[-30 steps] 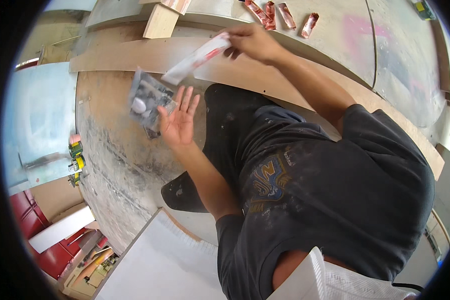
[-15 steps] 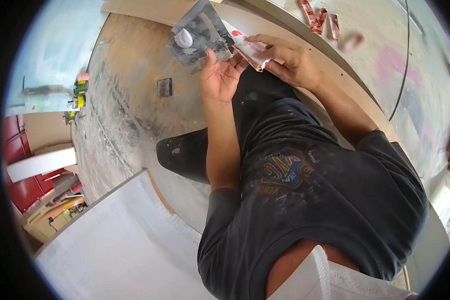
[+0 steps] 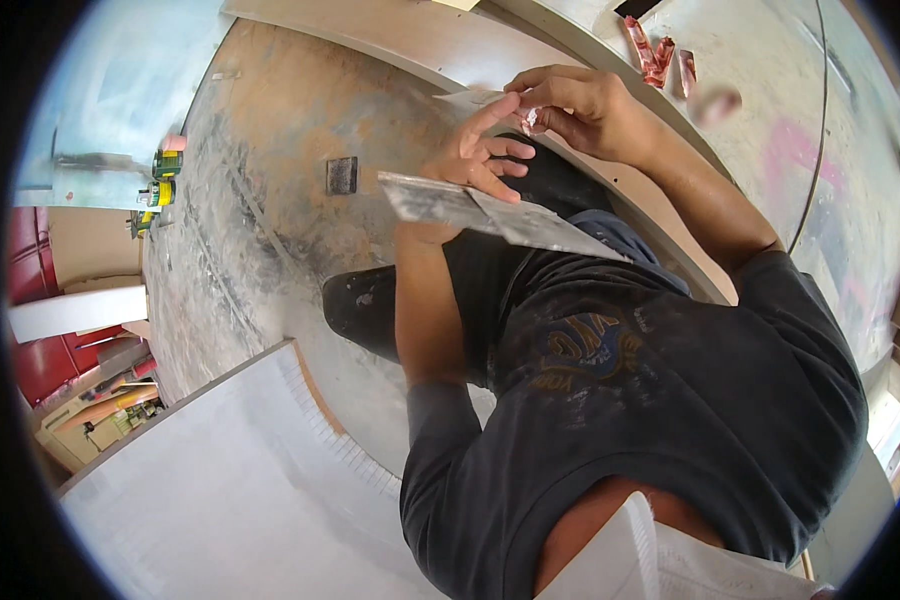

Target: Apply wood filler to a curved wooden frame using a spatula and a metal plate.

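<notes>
My right hand (image 3: pixel 590 112) pinches a crumpled white-and-red squeeze tube (image 3: pixel 473 99); its flattened part sticks out past the fingertips. Facing it, my left hand (image 3: pixel 485 155) has its fingers spread, the upper ones reaching close to the tube. Against the lower fingers and wrist of that hand lie overlapping flat grey spreader plates (image 3: pixel 545 228), smeared and tilted nearly edge-on. The side that bore a white lump of paste cannot be seen now. Whether my left fingers touch the tube is unclear.
Several red-and-white tubes (image 3: pixel 660 62) lie on the stained surface at upper right, beside a dark cable (image 3: pixel 822 130). A small dark block (image 3: pixel 341 175) rests on the dusty floor. A large white curved panel (image 3: pixel 220 480) stands at lower left, tins (image 3: pixel 160 190) at far left.
My left hand has turned over, swinging the spreader plates from flat beyond the hand to tilted near my body. The white paste has gone out of sight. My right hand keeps the tube.
</notes>
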